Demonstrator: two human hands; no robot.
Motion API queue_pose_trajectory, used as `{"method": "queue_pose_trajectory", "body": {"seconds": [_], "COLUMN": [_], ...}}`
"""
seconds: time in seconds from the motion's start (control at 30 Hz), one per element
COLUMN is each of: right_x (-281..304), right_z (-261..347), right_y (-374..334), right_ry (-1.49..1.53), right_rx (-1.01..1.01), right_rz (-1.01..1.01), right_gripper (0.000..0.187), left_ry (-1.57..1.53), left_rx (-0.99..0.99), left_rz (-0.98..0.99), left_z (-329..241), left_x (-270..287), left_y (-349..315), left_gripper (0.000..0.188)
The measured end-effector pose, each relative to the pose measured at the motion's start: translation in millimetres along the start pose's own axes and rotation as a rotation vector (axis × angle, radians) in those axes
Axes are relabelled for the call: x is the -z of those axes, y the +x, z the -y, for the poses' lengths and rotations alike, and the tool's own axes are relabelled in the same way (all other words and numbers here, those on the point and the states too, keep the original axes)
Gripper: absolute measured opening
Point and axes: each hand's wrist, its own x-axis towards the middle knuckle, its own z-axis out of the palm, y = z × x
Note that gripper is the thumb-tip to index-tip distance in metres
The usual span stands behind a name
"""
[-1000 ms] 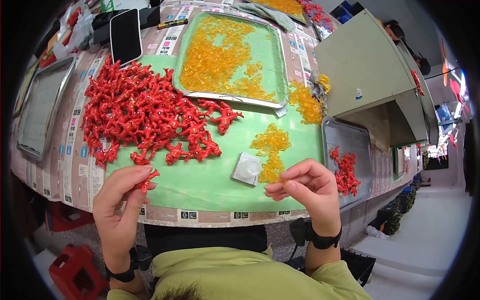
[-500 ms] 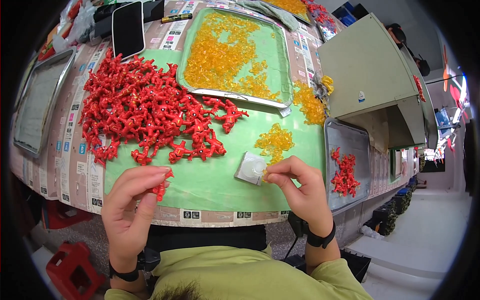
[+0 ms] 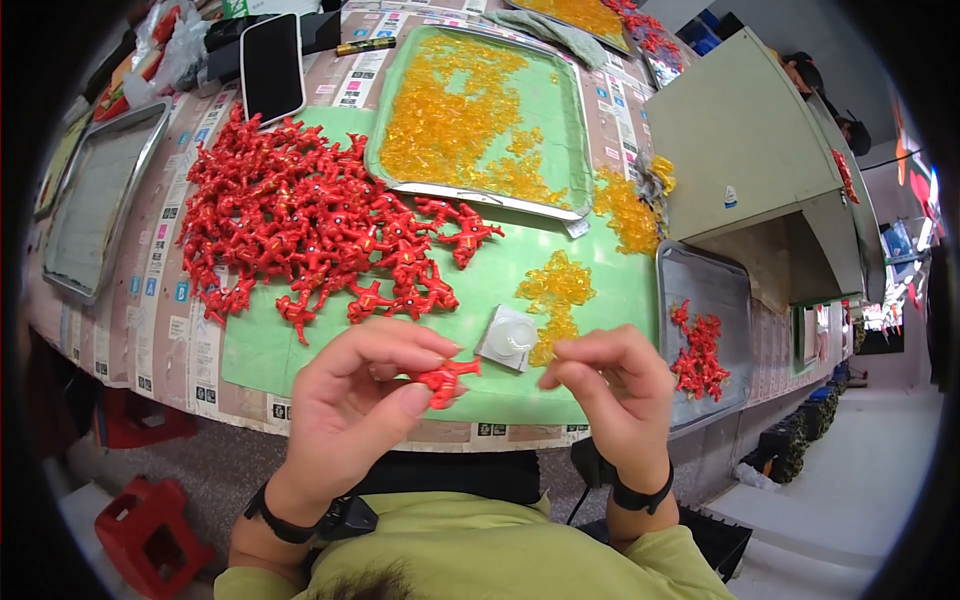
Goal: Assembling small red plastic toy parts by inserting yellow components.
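Observation:
My left hand (image 3: 375, 400) pinches a small red plastic toy figure (image 3: 447, 382) between thumb and fingertips, above the front of the green work mat (image 3: 500, 400). Facing it, my right hand (image 3: 620, 395) is closed in a pinch; whatever its fingertips hold is too small or hidden to name. Between and just beyond the hands sits a small pale block with a round, clear whitish top (image 3: 514, 338). Right beside that lies a little heap of clear yellow plastic pieces (image 3: 556, 292). A large pile of red figures (image 3: 300, 220) spreads over the mat's left side.
Behind the mat's middle stands a green-lined metal tray (image 3: 545, 150) of yellow pieces. A grey tray (image 3: 735, 300) with several red figures lies at right, beside a grey metal box (image 3: 750, 130). An empty-looking tray (image 3: 105, 200), a tablet (image 3: 272, 70) and a red stool (image 3: 150, 535) are leftward.
My left hand has moved right with the red figure, toward my right hand. My right hand has drawn slightly back from the pale block. The whole view has shifted a little.

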Motion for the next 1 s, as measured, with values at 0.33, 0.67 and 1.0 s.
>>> {"method": "queue_pose_trajectory", "body": {"seconds": [0.33, 0.67, 1.0], "right_x": [-32, -45, -44], "right_z": [25, 24, 15], "right_y": [3, -3, -16], "right_ry": [0.664, 0.556, 0.734], "right_rx": [-0.024, -0.009, 0.05], "right_rz": [0.198, 0.125, 0.09], "right_gripper": [0.016, 0.016, 0.012], "left_ry": [-0.218, -0.045, 0.11], "left_rx": [0.042, -0.094, -0.125], "left_rz": [0.028, 0.031, 0.154], "left_z": [-4, -3, -12], "left_x": [-6, -1, -3], "left_y": [1, -1, 2], "left_gripper": [0.017, 0.01, 0.014]}}
